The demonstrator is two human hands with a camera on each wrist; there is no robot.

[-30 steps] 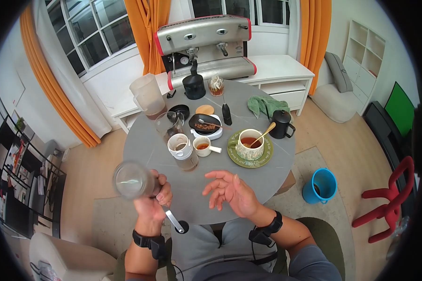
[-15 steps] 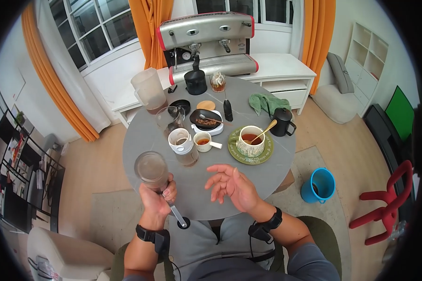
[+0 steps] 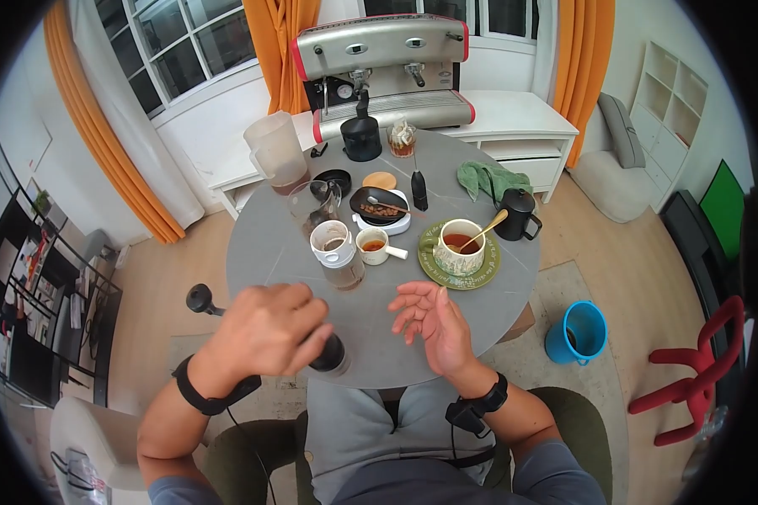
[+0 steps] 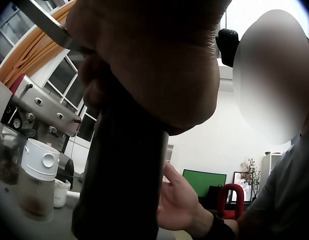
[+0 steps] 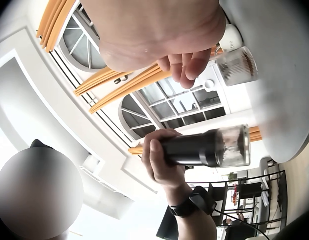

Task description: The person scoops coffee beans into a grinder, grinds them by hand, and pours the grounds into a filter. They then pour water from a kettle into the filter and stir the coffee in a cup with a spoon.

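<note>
My left hand point(image 3: 265, 330) grips the top of a manual coffee grinder point(image 3: 330, 353) near the table's front edge. In the right wrist view, the grinder's black body point(image 5: 192, 149) leads down to a glass jar point(image 5: 234, 145) with residue on its wall. A crank knob point(image 3: 200, 298) sticks out left of the hand. In the left wrist view, the black body point(image 4: 122, 175) fills the middle, under my fingers. My right hand point(image 3: 436, 326) hovers with relaxed fingers over the front of the table, holding nothing. Beyond it is a cup of tea-coloured liquid point(image 3: 459, 252) with a gold spoon.
On the round grey table point(image 3: 269, 257) stand a white-topped clear container point(image 3: 341, 261), a small handled cup point(image 3: 375, 248), a scale point(image 3: 387, 220) bearing a black dish of beans, a glass pitcher point(image 3: 312, 206) and a black kettle point(image 3: 518, 215). An espresso machine point(image 3: 387, 76) sits behind.
The coffee grinder has been turned over: its glass jar was up and the crank down, and now the jar points down. The left hand has rotated with it. The right hand stays nearly put.
</note>
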